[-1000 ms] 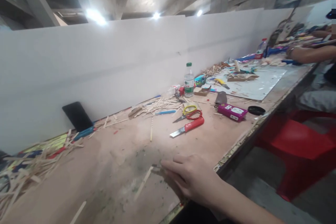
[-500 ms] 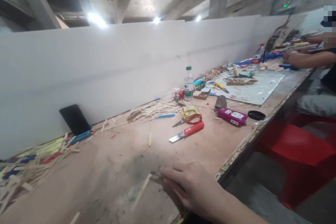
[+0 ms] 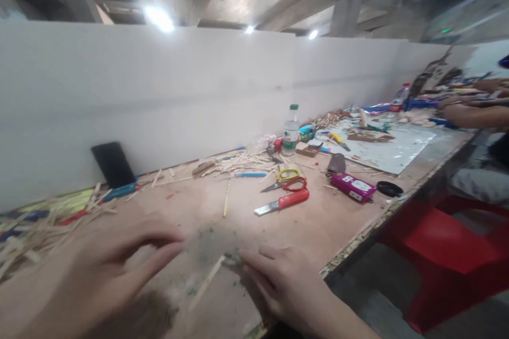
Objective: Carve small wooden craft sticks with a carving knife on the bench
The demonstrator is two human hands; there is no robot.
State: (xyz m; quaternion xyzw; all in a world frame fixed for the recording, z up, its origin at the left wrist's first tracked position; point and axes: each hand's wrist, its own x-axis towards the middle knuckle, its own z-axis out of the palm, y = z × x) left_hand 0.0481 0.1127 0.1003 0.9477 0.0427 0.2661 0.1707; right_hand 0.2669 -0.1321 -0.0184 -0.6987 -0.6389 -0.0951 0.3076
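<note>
In the head view, the right hand (image 3: pixel 284 280) is low over the desk (image 3: pixel 326 228), its thumb and index finger together on a small dark piece (image 3: pixel 230 260) at 9 to 10 o'clock from the palm. The near end of a thin wooden stick (image 3: pixel 207 282) meets that piece; the stick slants away toward 8 o'clock. The left hand (image 3: pixel 105 270), blurred, reaches in from 9 o'clock, its thumb and index tips close together; whether they touch, I cannot tell. From the right hand, a red-handled cutter (image 3: pixel 292 198) and scissors (image 3: pixel 293 183) lie at 12 o'clock, a twisted rod (image 3: pixel 226 198) between 10 and 11, and a purple box (image 3: pixel 353 186) between 1 and 2. A dark phone (image 3: pixel 113 164) leans at 12 o'clock from the left hand.
</note>
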